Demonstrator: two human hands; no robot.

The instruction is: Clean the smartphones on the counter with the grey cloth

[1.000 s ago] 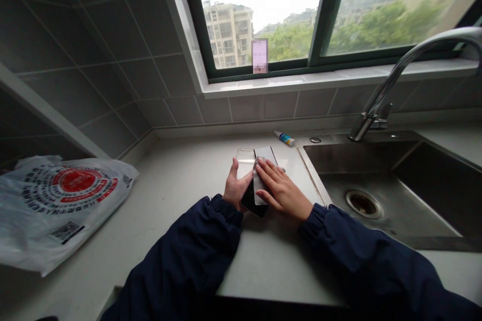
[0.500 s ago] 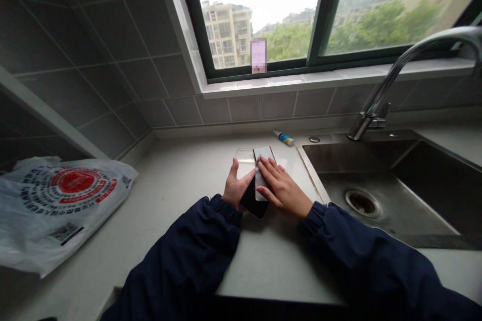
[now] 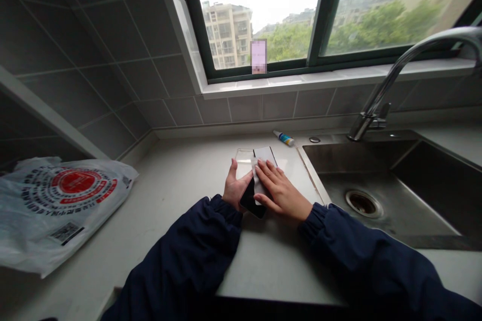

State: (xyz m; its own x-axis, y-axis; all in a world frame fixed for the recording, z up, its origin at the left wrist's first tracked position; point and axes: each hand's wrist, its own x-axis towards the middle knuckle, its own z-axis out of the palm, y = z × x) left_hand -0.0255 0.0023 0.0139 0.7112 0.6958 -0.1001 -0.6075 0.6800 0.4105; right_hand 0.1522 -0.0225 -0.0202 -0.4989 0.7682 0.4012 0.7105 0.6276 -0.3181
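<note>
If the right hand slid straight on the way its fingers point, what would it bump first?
The right hand already rests on a white cloth; sliding on, it would probably meet the clear phone case next, though depth is unclear.

black phone half hidden under cloth, left hand and right hand, clear phone case partly covered, small tube with label too tiny to read, window patch pixelated, plastic bag cut off at left edge, sleeves cut off at bottom edge
</note>
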